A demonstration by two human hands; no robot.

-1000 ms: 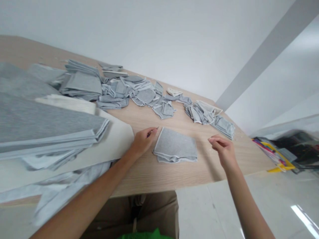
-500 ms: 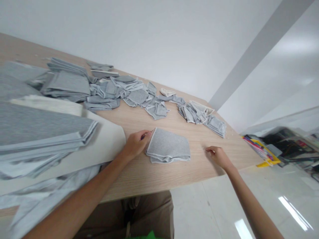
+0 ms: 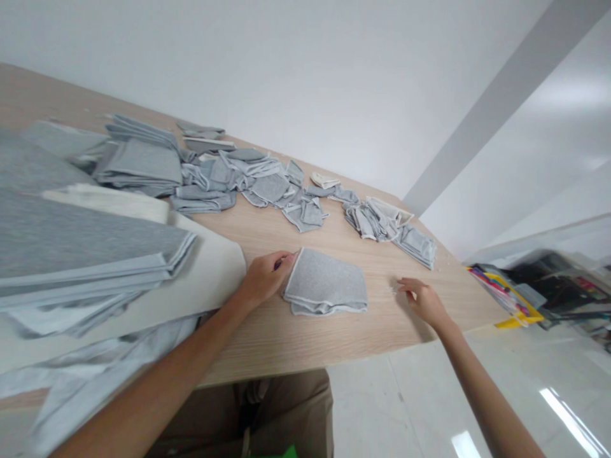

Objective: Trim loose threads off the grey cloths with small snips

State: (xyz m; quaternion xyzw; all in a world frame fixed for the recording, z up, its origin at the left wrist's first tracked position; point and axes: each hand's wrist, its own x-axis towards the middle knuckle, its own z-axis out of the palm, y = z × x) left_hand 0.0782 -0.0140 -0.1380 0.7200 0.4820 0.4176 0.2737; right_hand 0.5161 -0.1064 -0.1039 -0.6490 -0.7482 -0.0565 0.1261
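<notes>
A small stack of grey fabric squares [image 3: 327, 289] lies on the wooden table [image 3: 353, 334] in front of me. My left hand [image 3: 265, 277] rests at the stack's left edge, fingers closed round a thin pen-like thing whose tip touches the cloth. My right hand [image 3: 422, 299] lies on the bare wood to the right of the stack, fingers curled in a pinch at the tabletop, and what they hold is too small to make out.
Large folded grey sheets [image 3: 81, 248] on white paper [image 3: 210, 280] fill the left. Loose grey cut pieces [image 3: 267, 184] and a further heap [image 3: 391, 226] lie along the far edge. A yellow tray [image 3: 510, 299] sits off the table's right end.
My right hand dropped from above the table down onto the wood. My left hand moved in against the stack's left edge. The view shifted slightly.
</notes>
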